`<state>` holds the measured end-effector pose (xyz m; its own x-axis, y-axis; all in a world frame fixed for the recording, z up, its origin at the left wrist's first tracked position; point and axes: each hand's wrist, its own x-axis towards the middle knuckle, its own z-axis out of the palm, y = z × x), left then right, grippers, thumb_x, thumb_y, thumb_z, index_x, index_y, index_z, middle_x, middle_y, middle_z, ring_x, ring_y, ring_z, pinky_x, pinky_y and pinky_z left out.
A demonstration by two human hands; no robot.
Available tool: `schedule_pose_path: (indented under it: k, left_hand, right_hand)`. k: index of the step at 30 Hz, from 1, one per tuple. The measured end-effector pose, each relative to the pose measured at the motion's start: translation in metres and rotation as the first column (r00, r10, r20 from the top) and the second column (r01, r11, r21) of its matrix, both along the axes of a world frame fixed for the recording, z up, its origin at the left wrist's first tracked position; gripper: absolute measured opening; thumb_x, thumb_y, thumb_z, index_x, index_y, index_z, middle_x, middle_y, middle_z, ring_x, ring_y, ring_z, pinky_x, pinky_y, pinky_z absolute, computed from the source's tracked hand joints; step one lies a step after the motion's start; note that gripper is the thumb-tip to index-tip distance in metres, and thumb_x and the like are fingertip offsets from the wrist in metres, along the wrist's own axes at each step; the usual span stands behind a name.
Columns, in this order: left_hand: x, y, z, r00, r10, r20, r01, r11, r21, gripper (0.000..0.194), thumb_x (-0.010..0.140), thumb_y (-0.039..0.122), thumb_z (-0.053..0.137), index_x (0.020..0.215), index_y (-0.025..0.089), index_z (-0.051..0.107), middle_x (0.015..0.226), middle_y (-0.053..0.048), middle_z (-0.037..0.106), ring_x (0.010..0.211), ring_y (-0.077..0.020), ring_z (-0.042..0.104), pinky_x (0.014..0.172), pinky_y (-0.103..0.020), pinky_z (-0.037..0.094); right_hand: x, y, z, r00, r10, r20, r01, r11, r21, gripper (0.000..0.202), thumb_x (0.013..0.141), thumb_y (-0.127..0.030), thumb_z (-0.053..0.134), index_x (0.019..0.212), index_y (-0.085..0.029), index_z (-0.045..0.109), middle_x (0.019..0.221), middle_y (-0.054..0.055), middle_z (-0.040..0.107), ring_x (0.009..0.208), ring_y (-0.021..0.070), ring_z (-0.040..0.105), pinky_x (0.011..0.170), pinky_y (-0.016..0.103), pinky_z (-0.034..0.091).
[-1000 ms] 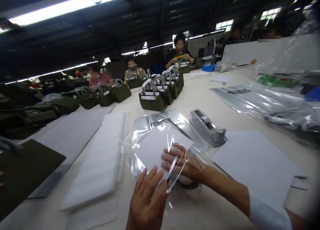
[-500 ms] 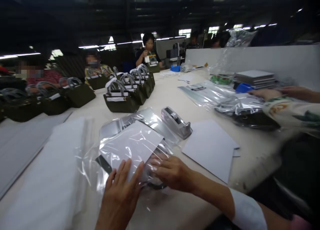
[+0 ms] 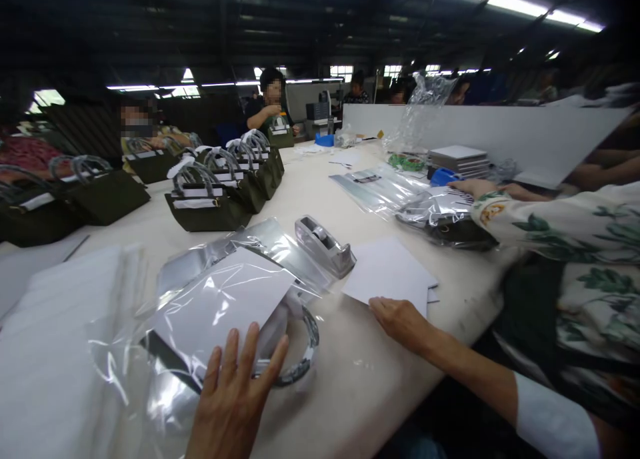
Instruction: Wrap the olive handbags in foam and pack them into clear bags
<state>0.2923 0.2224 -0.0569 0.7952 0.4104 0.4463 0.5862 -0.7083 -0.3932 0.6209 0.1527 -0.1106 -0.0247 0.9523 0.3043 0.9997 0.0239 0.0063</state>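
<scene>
My left hand [image 3: 235,386] lies with fingers spread on a clear plastic bag. Inside that bag are a white sheet [image 3: 227,299] and a dark handbag, whose grey wrapped handle [image 3: 307,352] curves out to the right. My right hand [image 3: 400,322] pinches the near edge of a stack of white boards [image 3: 387,269] with its fingers together. Between the plastic bag and the stack stands a grey tape dispenser [image 3: 325,246].
Dark green handbags [image 3: 207,202] stand in rows at the left and centre. White sheets [image 3: 65,339] lie at the left. At the right, a co-worker's floral sleeve [image 3: 555,222] reaches over a bagged handbag [image 3: 445,222]. Other people sit behind.
My right hand has left the plastic bag and moved right to the white boards. The handle now shows. The view has turned to the right.
</scene>
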Motion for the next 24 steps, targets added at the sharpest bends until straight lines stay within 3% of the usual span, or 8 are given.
schedule_pose_path:
  k: [4, 7, 9, 10, 13, 15, 19, 24]
  left_hand:
    - [-0.001, 0.000, -0.003, 0.998, -0.048, 0.040, 0.052, 0.993, -0.105, 0.028, 0.081, 0.017, 0.043, 0.103, 0.025, 0.059, 0.136, -0.013, 0.037, 0.127, -0.0424, 0.023, 0.095, -0.060, 0.030]
    - [-0.007, 0.008, 0.002, 0.997, -0.060, 0.053, 0.067, 0.987, -0.145, 0.026, 0.084, 0.015, 0.040, 0.096, 0.024, 0.060, 0.138, -0.014, 0.035, 0.128, -0.0413, 0.021, 0.095, -0.061, 0.028]
    - [-0.013, 0.015, 0.011, 0.998, -0.051, 0.039, 0.056, 0.986, -0.156, 0.025, 0.084, 0.013, 0.040, 0.096, 0.024, 0.059, 0.138, -0.014, 0.034, 0.129, -0.0403, 0.021, 0.096, -0.060, 0.029]
    - [-0.015, 0.019, 0.017, 0.999, -0.039, 0.033, 0.044, 0.986, -0.160, 0.023, 0.084, 0.013, 0.041, 0.094, 0.023, 0.059, 0.138, -0.014, 0.034, 0.129, -0.0401, 0.022, 0.095, -0.060, 0.030]
    - [-0.020, 0.029, 0.036, 1.000, 0.000, 0.024, 0.005, 0.979, -0.204, 0.017, 0.085, 0.018, 0.043, 0.092, 0.021, 0.058, 0.136, -0.015, 0.035, 0.127, -0.0403, 0.026, 0.094, -0.059, 0.033]
    - [-0.021, 0.034, 0.047, 0.999, 0.028, 0.017, -0.022, 0.965, -0.262, 0.018, 0.085, 0.020, 0.041, 0.092, 0.021, 0.057, 0.135, -0.015, 0.036, 0.126, -0.0398, 0.029, 0.092, -0.059, 0.034]
    - [-0.021, 0.040, 0.060, 0.998, 0.064, 0.012, -0.055, 0.927, -0.372, 0.020, 0.086, 0.023, 0.039, 0.094, 0.022, 0.057, 0.136, -0.012, 0.035, 0.126, -0.0389, 0.030, 0.093, -0.059, 0.034]
    - [-0.019, 0.040, 0.064, 0.994, 0.109, -0.010, -0.103, 0.892, -0.440, 0.023, 0.087, 0.027, 0.037, 0.095, 0.022, 0.058, 0.137, -0.012, 0.033, 0.127, -0.0388, 0.027, 0.095, -0.059, 0.031]
  right_hand:
    - [0.037, -0.014, 0.061, 0.995, -0.096, 0.009, 0.094, 0.988, 0.120, 0.028, 0.089, -0.019, 0.035, 0.079, -0.014, 0.060, 0.060, 0.005, 0.060, 0.052, 0.0126, 0.054, 0.050, 0.021, 0.037]
    - [0.057, -0.039, 0.110, 0.946, -0.289, -0.147, 0.322, 0.889, 0.326, 0.034, 0.089, -0.034, 0.035, 0.093, -0.012, 0.060, 0.071, 0.010, 0.063, 0.059, 0.0162, 0.057, 0.057, 0.026, 0.040]
    - [0.061, -0.057, 0.129, 0.724, -0.310, -0.616, 0.581, 0.756, 0.302, 0.029, 0.080, -0.039, 0.051, 0.100, -0.019, 0.058, 0.083, 0.008, 0.064, 0.065, 0.0181, 0.059, 0.060, 0.028, 0.044]
    - [0.060, -0.065, 0.132, 0.507, -0.238, -0.828, 0.631, 0.757, 0.169, 0.031, 0.076, -0.037, 0.055, 0.103, -0.023, 0.056, 0.091, 0.008, 0.064, 0.068, 0.0191, 0.060, 0.061, 0.030, 0.046]
    - [0.042, -0.084, 0.117, -0.275, -0.244, -0.930, 0.321, 0.888, -0.328, 0.047, 0.069, -0.031, 0.060, 0.114, -0.033, 0.048, 0.107, 0.008, 0.060, 0.073, 0.0234, 0.062, 0.061, 0.035, 0.050]
    - [0.018, -0.093, 0.099, -0.527, -0.407, -0.746, -0.028, 0.886, -0.463, 0.057, 0.069, -0.028, 0.061, 0.123, -0.034, 0.040, 0.112, 0.010, 0.058, 0.078, 0.0264, 0.063, 0.065, 0.038, 0.051]
    - [-0.036, -0.095, 0.072, -0.649, -0.538, -0.538, -0.422, 0.843, -0.334, 0.067, 0.075, -0.019, 0.058, 0.133, -0.026, 0.024, 0.114, 0.011, 0.056, 0.093, 0.0254, 0.060, 0.080, 0.039, 0.048]
    - [-0.075, -0.076, 0.069, -0.688, -0.558, -0.464, -0.480, 0.829, -0.286, 0.061, 0.073, -0.014, 0.056, 0.128, -0.019, 0.031, 0.109, 0.011, 0.058, 0.089, 0.0210, 0.061, 0.080, 0.035, 0.047]
